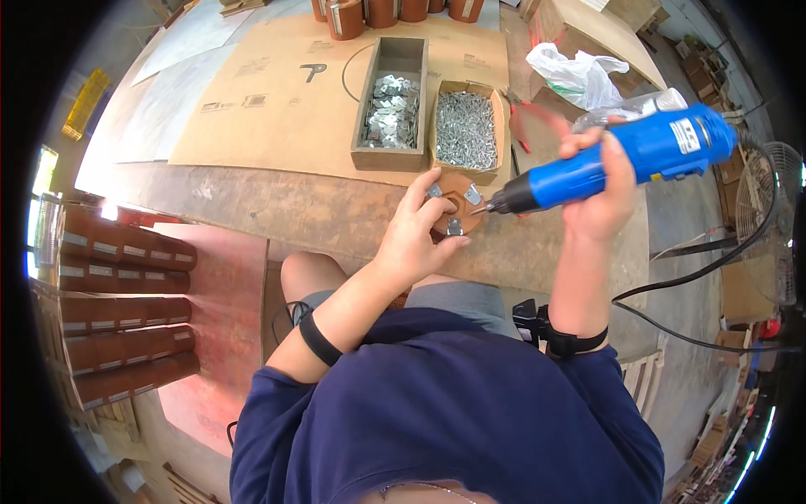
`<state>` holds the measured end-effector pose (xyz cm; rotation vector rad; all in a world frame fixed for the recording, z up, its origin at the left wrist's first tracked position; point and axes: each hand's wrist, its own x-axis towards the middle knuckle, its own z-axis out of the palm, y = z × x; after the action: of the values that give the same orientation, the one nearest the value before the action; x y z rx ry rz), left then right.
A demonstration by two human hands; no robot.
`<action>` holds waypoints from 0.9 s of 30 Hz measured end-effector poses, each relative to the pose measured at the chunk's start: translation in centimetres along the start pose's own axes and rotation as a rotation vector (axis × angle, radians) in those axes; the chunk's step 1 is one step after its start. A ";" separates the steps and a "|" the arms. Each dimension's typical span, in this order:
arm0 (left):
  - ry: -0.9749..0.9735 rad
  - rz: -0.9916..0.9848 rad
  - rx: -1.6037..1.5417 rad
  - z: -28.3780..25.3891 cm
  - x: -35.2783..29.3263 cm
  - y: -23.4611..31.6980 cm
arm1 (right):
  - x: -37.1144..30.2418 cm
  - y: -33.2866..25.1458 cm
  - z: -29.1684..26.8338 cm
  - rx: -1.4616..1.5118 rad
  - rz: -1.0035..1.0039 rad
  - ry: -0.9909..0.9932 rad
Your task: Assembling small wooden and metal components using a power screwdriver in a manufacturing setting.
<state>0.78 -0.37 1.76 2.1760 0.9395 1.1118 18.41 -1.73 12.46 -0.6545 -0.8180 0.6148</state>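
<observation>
My left hand [415, 234] grips a round brown disc [459, 192] at the table's near edge, with fingers over its centre and the thumb below. Small metal brackets [454, 226] sit around the disc's rim. My right hand [606, 186] is wrapped round a blue electric screwdriver [579, 175], held nearly level. Its bit points left and comes up to the disc's right side; whether it touches a screw there I cannot tell. Just behind the disc stand an open carton of screws [467, 129] and a grey wooden box [389, 156] with a heap of metal brackets [393, 112].
Red-handled pliers [522, 124] and a white plastic bag [574, 76] lie right of the carton. Brown round pots [346, 18] line the table's back. A black cable [701, 277] hangs from the screwdriver near a fan [768, 223]. Stacked brown pots [126, 311] stand at left.
</observation>
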 end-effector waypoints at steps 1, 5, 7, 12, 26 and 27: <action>-0.032 -0.038 -0.066 -0.2 0.1 0.1 | 0.3 -0.3 -0.9 -0.008 -0.001 0.054; -0.083 -0.040 -0.090 -0.6 0.0 -0.3 | 1.1 -0.2 -4.7 -0.143 -0.006 0.232; -0.086 0.003 -0.055 -0.7 0.2 -0.6 | 1.0 0.4 -6.4 -0.201 -0.015 0.277; -0.154 -0.094 -0.150 -1.5 0.2 -0.2 | 0.7 3.4 -12.1 -0.233 0.216 0.449; -0.278 0.002 0.001 -2.9 2.8 0.3 | -1.3 7.3 -19.7 -0.288 0.300 0.615; -0.284 0.006 0.001 -2.6 3.3 0.4 | -1.5 7.7 -20.5 -0.287 0.297 0.621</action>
<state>0.09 2.27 5.00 2.2623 0.8062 0.7762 32.38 -3.65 -4.38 -1.1704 -0.2242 0.5180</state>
